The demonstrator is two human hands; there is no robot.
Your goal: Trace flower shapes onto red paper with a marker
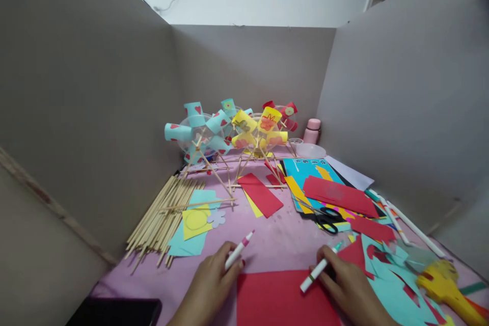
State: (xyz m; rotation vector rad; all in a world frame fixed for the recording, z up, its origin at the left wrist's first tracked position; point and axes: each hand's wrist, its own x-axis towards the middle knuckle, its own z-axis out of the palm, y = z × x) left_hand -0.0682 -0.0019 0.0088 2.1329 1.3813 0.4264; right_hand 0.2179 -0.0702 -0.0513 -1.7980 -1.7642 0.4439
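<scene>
Near the front of the table, my left hand (218, 277) is closed around a white marker with a pink tip (237, 251), which points up and to the right. My right hand (341, 280) grips a white marker with a green tip (320, 269), tilted the same way. Between the hands lies a sheet of red paper (280, 300); the right hand is over its right edge, the left hand at its left corner. Black-handled scissors (328, 218) rest beyond the right hand. Ahead of the left hand are a yellow square with a drawn circle (195, 221) and a grey flower cutout (216, 218).
Paper-cup wheels on stick frames (198, 135) stand at the back. A bundle of wooden sticks (164, 219) lies left. Red strips (340, 194), blue paper scraps (397, 285), a yellow glue gun (443, 282) and a pink bottle (312, 131) are right. Grey partitions (252, 61) enclose the table.
</scene>
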